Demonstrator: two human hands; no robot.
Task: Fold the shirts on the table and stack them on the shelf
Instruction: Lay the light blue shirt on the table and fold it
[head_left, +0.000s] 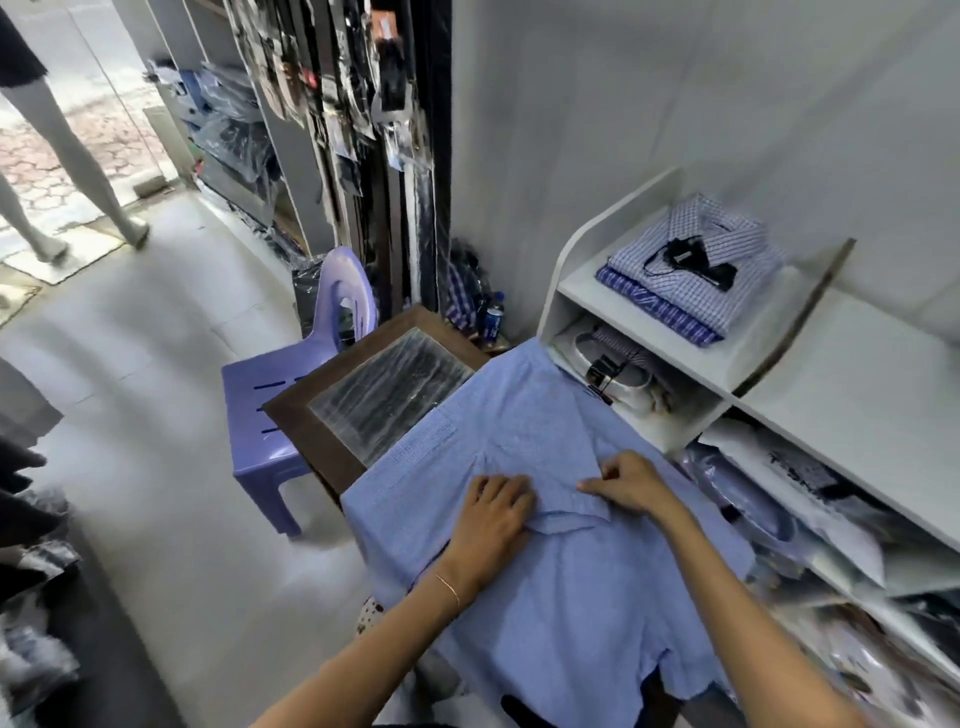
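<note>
Shirt: blue shirt (545, 571) lies spread over the table (306, 415), just beside the shelf (691, 358).
Left hand (493, 514): flat on the cloth, fingers straight, pressing.
Right hand (631, 480): fingers curled, pinching a sleeve fold.
Shelf: folded shirts (685, 270) stacked on top.

We see a pale grey tiled floor (156, 415) and a plain white wall (675, 104). A lilac plastic chair (270, 395) stands against the far-left edge of a dark wooden table (311, 431). Belts (363, 104) hang by the wall corner. Daylight enters at a doorway (62, 130) with mannequin legs (67, 171).
</note>
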